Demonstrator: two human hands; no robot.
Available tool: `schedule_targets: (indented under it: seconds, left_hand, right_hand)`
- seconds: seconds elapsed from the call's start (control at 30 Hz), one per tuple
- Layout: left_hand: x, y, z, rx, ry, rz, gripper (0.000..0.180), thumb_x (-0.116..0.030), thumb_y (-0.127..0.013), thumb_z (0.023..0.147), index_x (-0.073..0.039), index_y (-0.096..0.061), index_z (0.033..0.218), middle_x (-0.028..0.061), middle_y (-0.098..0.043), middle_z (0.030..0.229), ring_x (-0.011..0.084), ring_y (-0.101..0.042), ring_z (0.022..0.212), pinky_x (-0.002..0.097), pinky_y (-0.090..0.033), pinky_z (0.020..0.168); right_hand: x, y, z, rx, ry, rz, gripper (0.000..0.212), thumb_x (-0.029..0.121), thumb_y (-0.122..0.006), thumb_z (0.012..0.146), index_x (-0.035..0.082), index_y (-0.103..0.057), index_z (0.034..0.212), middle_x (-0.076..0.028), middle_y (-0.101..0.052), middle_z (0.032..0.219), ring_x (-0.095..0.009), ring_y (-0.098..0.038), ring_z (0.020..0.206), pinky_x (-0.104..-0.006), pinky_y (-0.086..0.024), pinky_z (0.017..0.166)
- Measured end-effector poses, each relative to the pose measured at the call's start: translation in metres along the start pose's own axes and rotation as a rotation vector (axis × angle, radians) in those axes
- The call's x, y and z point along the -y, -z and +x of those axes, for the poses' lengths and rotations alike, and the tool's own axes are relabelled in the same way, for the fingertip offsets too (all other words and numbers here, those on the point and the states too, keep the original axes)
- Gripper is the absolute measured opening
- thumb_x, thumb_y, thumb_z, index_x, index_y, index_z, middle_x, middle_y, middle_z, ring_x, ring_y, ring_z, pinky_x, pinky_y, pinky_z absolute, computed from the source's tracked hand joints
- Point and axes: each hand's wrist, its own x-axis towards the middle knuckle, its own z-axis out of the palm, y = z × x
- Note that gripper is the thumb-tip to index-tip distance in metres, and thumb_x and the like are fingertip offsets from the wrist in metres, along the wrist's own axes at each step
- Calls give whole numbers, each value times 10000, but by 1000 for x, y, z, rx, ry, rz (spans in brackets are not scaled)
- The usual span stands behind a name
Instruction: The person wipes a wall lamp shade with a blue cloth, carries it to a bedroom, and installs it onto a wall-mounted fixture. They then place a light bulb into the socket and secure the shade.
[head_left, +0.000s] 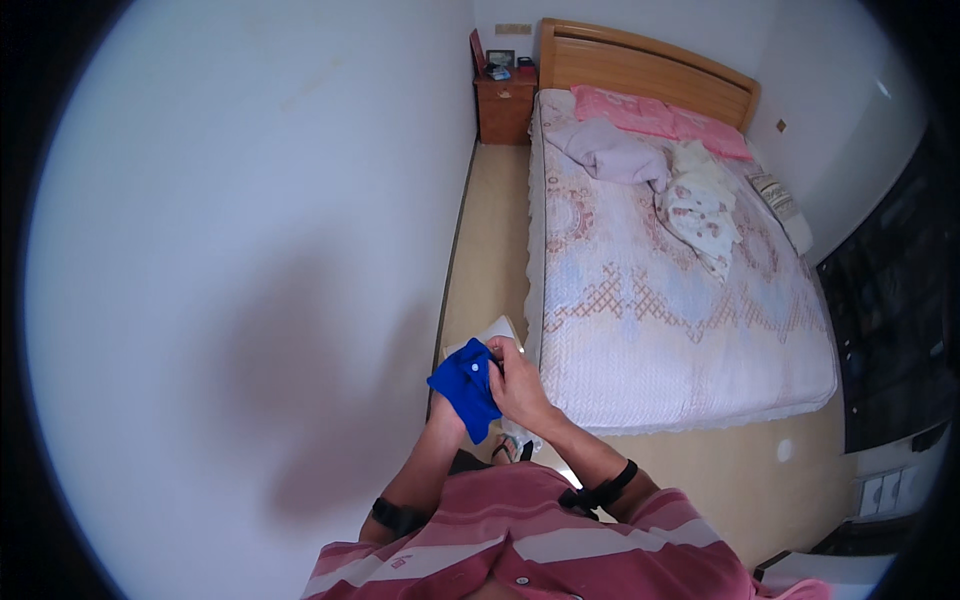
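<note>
A bright blue cloth (462, 385) with a small white round spot on it hangs over my left hand (447, 418). Only the wrist and heel of that hand show; its fingers are hidden beneath the fabric. My right hand (517, 388) grips the cloth's right edge, with thumb and fingers bent around it. Just beyond the cloth, a pale cream flat thing (503, 327) sticks out; I cannot tell whether a hand touches it. Both forearms wear black straps.
A bed (690, 370) with a patterned quilted cover stands to the right, bearing pink pillows (640, 112) and a rumpled lilac blanket (612, 152). A white wall (250, 250) rises close on the left. At the far end is a wooden nightstand (505, 110). Tan floor (490, 230) runs between.
</note>
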Motion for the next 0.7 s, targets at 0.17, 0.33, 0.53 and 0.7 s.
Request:
schedule_targets:
  seconds: [0.17, 0.33, 0.53, 0.7]
  left_hand:
    - [-40, -23, 115, 38, 99, -3, 251, -327, -520, 1061, -121, -664, 1070, 48, -710, 984, 202, -700, 880, 354, -595, 774]
    - [-80, -44, 223, 279, 168, -147, 314, -357, -524, 1069, -96, -662, 1179, 97, -716, 1115, 249, -699, 1019, 393, -584, 904]
    - [-165, -83, 364, 106, 151, -30, 247, -289, -543, 1062, -102, -670, 1163, 70, -714, 1085, 221, -690, 991, 369, -573, 903]
    - [-216, -108, 476, -87, 8, 201, 295, -300, -575, 1043, -62, -670, 1188, 65, -711, 1076, 201, -701, 940, 344, -593, 818]
  right_hand:
    - [-50, 6, 87, -61, -101, 195, 285, -63, -524, 952, 33, -611, 1205, -195, -661, 1078, -361, -678, 931, -376, -536, 849]
    - [-105, 7, 202, -171, -150, 263, 281, -63, -535, 951, 43, -641, 1188, -171, -649, 1086, -305, -671, 899, -352, -529, 830]
    - [-145, 14, 354, -164, 66, -437, 236, 57, -648, 904, 87, -702, 1132, -136, -648, 1034, -370, -652, 963, -441, -548, 786]
    - [-184, 27, 461, -102, -37, -359, 263, 75, -635, 906, 50, -710, 1156, -152, -653, 1019, -350, -653, 885, -427, -536, 769]
